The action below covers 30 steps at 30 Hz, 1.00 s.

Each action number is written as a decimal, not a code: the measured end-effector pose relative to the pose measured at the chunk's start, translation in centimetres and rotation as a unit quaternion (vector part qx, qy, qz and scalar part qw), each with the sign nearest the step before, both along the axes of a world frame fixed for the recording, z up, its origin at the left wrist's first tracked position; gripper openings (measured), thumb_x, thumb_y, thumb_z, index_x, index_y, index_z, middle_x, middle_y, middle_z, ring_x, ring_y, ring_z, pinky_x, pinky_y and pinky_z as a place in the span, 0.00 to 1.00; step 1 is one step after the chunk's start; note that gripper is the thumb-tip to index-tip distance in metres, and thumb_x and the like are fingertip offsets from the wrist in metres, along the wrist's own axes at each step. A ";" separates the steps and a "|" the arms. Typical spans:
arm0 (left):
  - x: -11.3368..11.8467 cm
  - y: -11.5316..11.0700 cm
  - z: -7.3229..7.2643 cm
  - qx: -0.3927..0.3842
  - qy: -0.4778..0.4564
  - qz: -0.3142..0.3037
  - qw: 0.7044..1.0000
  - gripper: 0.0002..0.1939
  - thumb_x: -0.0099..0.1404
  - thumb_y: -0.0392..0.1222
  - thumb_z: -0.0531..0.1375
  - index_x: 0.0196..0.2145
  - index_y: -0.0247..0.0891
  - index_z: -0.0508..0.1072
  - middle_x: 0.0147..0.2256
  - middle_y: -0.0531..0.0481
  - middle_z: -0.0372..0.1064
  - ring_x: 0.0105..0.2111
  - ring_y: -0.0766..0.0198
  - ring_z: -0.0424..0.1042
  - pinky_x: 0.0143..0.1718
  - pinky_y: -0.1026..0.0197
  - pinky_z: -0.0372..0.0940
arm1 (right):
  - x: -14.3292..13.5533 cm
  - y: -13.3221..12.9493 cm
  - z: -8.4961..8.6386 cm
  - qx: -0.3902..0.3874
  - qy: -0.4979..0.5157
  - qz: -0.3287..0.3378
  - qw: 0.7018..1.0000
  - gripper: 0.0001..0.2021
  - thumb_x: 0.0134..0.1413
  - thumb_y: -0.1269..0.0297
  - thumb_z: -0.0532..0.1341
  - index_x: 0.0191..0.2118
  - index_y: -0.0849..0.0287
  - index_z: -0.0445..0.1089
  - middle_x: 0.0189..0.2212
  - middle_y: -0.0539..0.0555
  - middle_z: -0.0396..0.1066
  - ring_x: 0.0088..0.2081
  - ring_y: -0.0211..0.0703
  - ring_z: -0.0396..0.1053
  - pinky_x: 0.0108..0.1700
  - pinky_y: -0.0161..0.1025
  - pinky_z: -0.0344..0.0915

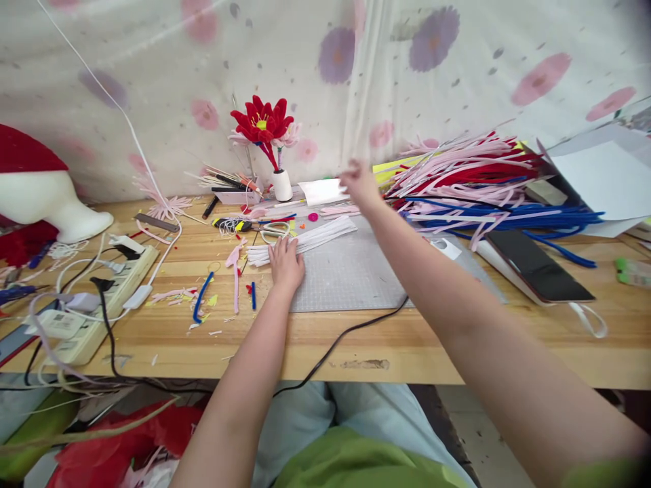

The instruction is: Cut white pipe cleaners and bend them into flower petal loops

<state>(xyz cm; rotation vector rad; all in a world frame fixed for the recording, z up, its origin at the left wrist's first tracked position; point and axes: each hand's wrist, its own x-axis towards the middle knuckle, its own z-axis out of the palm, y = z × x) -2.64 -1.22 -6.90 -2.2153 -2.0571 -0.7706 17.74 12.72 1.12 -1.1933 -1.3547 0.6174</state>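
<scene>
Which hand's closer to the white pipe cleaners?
Left. The left hand has its fingers on the white pipe cleaners; the right hand, blurred, is off them, past their right end toward the curtain.

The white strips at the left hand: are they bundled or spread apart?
Bundled: the white strips lie closely side by side, with the left hand on them.

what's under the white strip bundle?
Gray cutting mat shows around the right part of the white strip bundle; its left end reaches over the wooden table. Directly beneath the bundle and left hand: covered, can't tell.
</scene>
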 end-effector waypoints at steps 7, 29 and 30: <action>-0.2 2.6 -0.1 -0.014 0.018 -0.010 1.000 0.22 0.61 0.34 0.49 0.52 0.37 0.68 0.55 0.41 0.62 0.59 0.54 0.55 0.62 0.46 0.42 | -2.1 -8.3 -7.1 0.008 -0.460 -0.002 0.888 0.18 0.54 0.74 0.52 0.49 0.60 0.69 0.48 0.60 0.68 0.50 0.51 0.60 0.51 0.47 0.57; -1.9 1.9 2.3 0.118 -0.129 0.063 0.983 0.15 0.66 0.44 0.47 0.40 0.37 0.70 0.44 0.40 0.67 0.51 0.55 0.62 0.55 0.52 0.53 | -0.6 -9.9 -5.2 0.104 -0.247 -0.132 0.954 0.12 0.58 0.64 0.50 0.38 0.58 0.70 0.40 0.60 0.66 0.45 0.49 0.60 0.47 0.45 0.56; -1.8 1.8 2.6 0.115 -0.170 0.074 0.976 0.15 0.67 0.44 0.45 0.39 0.37 0.70 0.42 0.41 0.68 0.48 0.56 0.64 0.52 0.55 0.56 | -0.8 -9.9 -4.8 0.097 -0.216 -0.119 0.964 0.11 0.56 0.63 0.52 0.37 0.58 0.70 0.39 0.59 0.66 0.44 0.48 0.61 0.47 0.44 0.56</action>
